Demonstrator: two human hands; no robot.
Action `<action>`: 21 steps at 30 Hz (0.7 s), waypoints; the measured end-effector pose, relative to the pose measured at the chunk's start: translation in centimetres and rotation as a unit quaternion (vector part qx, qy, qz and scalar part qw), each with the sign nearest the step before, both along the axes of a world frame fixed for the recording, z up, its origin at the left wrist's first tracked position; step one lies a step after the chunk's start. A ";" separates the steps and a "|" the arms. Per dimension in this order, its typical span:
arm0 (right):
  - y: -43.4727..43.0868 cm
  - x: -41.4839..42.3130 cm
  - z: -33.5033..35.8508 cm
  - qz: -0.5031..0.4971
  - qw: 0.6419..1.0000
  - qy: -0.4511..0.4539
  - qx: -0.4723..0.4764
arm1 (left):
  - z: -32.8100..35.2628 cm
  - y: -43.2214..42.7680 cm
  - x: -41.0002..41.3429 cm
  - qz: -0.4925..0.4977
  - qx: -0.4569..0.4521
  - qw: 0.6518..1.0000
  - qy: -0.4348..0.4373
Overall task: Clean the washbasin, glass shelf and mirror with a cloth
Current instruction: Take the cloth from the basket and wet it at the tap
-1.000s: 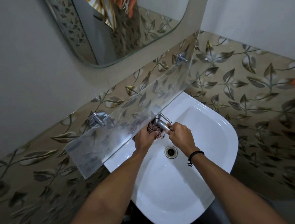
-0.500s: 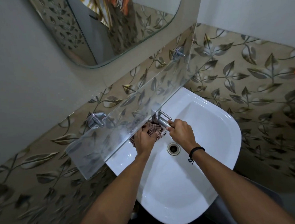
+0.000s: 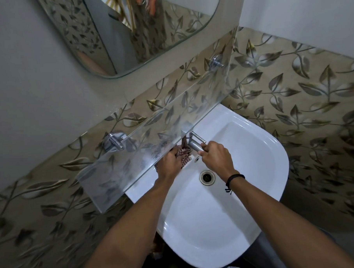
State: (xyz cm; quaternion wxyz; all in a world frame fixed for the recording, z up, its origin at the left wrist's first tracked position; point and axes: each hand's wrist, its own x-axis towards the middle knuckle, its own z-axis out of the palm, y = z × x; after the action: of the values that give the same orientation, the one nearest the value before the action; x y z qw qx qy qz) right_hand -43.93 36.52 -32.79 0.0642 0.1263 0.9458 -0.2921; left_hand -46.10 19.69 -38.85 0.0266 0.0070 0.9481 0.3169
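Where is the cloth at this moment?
In the head view the cloth lies at the back of the washbasin, under the left hand, just left of the tap that the right hand grips.

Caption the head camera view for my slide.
Over the washbasin, the left hand holds a checked cloth at the tap that the right hand grips.

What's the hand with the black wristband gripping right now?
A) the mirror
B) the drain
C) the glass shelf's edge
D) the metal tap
D: the right hand curls round the end of the metal tap over the washbasin, while the left hand holds the checked cloth beside it.
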 end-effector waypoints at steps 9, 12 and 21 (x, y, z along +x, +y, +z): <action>-0.2 0.3 -0.5 -0.020 0.999 0.012 -0.030 | -3.2 -2.2 2.9 -0.061 -0.091 0.992 0.067; -0.2 0.1 -0.7 -0.028 0.999 0.015 -0.033 | -3.7 -0.7 2.0 -0.094 -0.117 0.987 0.051; 0.0 0.2 -1.0 -0.029 0.998 0.013 -0.051 | -4.7 -1.9 2.1 -0.118 -0.157 0.980 0.024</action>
State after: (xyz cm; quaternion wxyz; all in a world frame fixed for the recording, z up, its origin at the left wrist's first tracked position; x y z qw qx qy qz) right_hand -43.78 36.55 -33.75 0.0494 0.1461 0.9264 -0.3434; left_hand -44.00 17.81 -43.56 0.0417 0.1224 0.9789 0.1581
